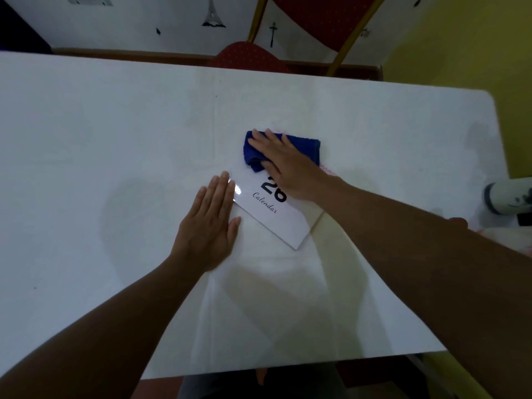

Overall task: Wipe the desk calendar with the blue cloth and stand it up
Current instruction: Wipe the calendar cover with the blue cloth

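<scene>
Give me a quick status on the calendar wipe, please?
Right hand flat on blue cloth, pressing it on calendar. Left hand flat, steadying its left edge. Calendar lying flat, not stood. Nothing in the way.

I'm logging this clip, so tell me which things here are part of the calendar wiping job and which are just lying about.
In the job:
desk calendar, lying flat
blue cloth, pressed on the calendar by the right hand
left hand, flat at the calendar's edge

Lying about:
white bottle-like object on the table's right side
red chair behind the table
</scene>
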The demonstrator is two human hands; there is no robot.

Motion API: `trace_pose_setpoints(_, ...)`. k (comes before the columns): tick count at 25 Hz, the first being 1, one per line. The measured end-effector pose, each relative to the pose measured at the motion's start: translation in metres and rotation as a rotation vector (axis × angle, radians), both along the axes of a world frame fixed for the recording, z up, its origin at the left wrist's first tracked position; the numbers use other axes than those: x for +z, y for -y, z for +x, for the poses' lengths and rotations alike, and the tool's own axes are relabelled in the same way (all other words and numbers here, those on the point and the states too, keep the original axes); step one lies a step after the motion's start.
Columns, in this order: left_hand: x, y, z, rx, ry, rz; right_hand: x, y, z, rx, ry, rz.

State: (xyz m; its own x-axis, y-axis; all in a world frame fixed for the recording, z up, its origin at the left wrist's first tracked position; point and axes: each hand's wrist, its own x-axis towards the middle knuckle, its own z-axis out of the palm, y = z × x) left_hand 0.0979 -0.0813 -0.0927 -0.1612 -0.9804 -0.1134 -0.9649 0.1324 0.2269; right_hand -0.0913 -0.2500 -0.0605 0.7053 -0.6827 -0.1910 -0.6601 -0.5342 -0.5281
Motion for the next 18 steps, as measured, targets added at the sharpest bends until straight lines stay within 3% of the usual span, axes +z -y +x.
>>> trace_pose_setpoints(7,0.004,-0.001,-0.001,0.011,0.032,0.024,-0.013,-0.094,-0.021,-0.163,0.064,-0.085)
trace_pose_setpoints(13,0.006,0.001,-0.002,0.014,0.058,0.034,0.000,-0.118,-0.073,0.165,0.028,-0.045)
trace_pose_setpoints(18,0.007,-0.001,-0.002,0.005,0.067,0.007,0.001,-0.061,-0.069,-0.256,0.072,0.018)
